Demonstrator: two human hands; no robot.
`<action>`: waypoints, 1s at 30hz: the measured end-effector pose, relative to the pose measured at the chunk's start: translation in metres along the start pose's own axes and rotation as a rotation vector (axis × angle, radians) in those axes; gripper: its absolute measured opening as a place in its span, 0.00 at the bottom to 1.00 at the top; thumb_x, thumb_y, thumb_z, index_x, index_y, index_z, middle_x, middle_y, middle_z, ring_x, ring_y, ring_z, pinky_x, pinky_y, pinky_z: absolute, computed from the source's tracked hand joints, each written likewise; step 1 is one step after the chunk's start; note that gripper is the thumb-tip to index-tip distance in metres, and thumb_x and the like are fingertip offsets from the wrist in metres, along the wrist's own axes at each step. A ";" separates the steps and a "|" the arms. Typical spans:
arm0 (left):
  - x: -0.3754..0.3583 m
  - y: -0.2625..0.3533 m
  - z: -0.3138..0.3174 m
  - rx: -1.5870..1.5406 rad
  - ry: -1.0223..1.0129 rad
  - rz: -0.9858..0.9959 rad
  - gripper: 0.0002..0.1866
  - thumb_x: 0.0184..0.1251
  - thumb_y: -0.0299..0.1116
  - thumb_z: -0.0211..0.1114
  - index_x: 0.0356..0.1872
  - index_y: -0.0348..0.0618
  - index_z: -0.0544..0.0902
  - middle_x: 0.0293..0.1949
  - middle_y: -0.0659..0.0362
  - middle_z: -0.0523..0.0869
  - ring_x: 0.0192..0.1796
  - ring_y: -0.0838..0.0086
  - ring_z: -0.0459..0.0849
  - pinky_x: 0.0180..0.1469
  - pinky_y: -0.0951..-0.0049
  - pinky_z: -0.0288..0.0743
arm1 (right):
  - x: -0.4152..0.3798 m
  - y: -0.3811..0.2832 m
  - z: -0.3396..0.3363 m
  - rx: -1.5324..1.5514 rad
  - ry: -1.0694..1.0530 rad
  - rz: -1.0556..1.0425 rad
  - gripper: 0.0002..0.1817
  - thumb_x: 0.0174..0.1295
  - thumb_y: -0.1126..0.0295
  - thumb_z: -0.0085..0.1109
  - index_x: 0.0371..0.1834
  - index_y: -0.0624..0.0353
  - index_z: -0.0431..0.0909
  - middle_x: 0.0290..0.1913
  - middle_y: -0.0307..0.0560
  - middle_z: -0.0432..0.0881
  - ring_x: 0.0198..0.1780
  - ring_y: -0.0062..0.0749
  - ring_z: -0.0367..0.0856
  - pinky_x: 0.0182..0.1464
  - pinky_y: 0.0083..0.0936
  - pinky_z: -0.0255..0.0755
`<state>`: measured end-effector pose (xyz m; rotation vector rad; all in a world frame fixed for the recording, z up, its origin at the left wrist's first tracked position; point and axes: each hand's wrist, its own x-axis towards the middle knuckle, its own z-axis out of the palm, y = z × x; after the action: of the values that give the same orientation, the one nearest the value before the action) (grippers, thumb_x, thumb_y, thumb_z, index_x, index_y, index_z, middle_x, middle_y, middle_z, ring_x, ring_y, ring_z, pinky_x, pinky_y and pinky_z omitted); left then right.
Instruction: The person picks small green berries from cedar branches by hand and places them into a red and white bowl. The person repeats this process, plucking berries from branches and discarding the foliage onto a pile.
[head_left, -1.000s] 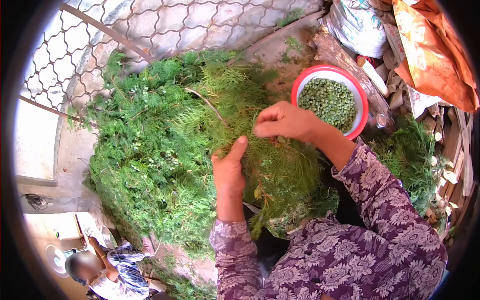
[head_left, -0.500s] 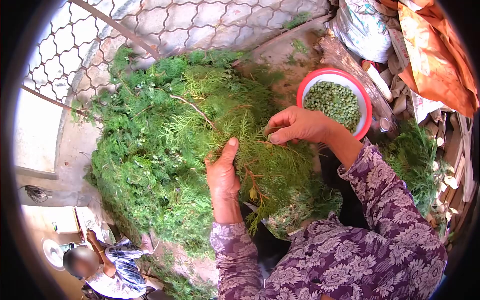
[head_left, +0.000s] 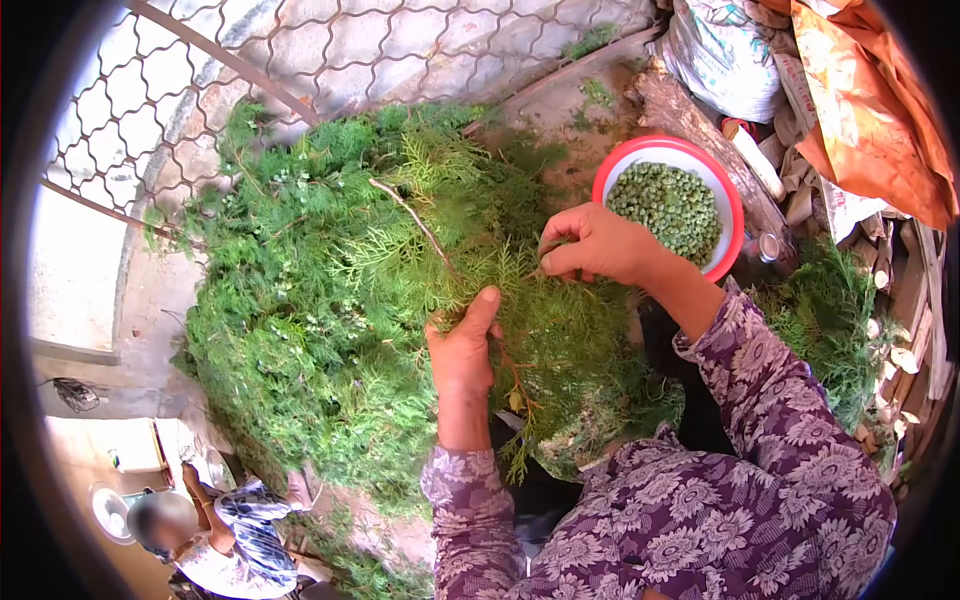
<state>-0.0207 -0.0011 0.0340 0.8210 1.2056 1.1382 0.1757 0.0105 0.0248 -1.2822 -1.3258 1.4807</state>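
My left hand (head_left: 462, 352) is closed around a leafy evergreen branch (head_left: 421, 222), thumb pointing up. Its bare brown stem sticks out beyond the hand to the upper left, while flat green sprays spread to the right. Close by, my right hand (head_left: 603, 246) has its fingers bent and thumb and forefinger pinched at the twigs; what sits between the fingertips is too small to name. Just beyond my right wrist stands a white basin with a red rim (head_left: 738, 215), holding many small green cones (head_left: 663, 208).
A large heap of cut evergreen branches (head_left: 300, 340) covers the ground at left. A wire mesh fence (head_left: 350, 55) runs along the top. Sacks (head_left: 725, 65), an orange sheet (head_left: 870, 110) and firewood (head_left: 925, 340) lie at right. Another person (head_left: 235, 530) sits at lower left.
My left hand has shifted slightly right and down with the branch, and the stem has swung right with it. My right hand's fingers have curled in more, staying near the twigs.
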 end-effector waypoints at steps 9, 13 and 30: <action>0.001 -0.004 0.002 0.008 -0.083 0.060 0.12 0.48 0.29 0.72 0.31 0.41 0.76 0.23 0.64 0.79 0.19 0.81 0.72 0.20 0.82 0.65 | 0.004 0.007 -0.004 0.063 0.153 0.051 0.06 0.48 0.73 0.58 0.29 0.62 0.76 0.20 0.38 0.76 0.21 0.17 0.73 0.20 0.14 0.65; -0.001 0.014 -0.012 -0.067 0.037 0.134 0.12 0.47 0.30 0.73 0.29 0.42 0.77 0.25 0.62 0.80 0.21 0.80 0.73 0.21 0.83 0.64 | 0.009 0.019 -0.041 0.439 0.245 0.092 0.07 0.53 0.74 0.54 0.35 0.61 0.74 0.26 0.40 0.78 0.24 0.18 0.76 0.20 0.13 0.66; 0.007 0.004 -0.012 -0.133 0.010 -0.012 0.14 0.47 0.31 0.72 0.34 0.39 0.80 0.29 0.63 0.81 0.28 0.81 0.74 0.27 0.82 0.63 | -0.004 -0.001 -0.003 0.422 -0.241 0.216 0.13 0.57 0.61 0.58 0.39 0.58 0.77 0.25 0.33 0.76 0.21 0.14 0.70 0.19 0.10 0.59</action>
<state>-0.0330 0.0057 0.0332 0.7069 1.1289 1.2001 0.1791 0.0070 0.0264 -1.0162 -0.9638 1.9910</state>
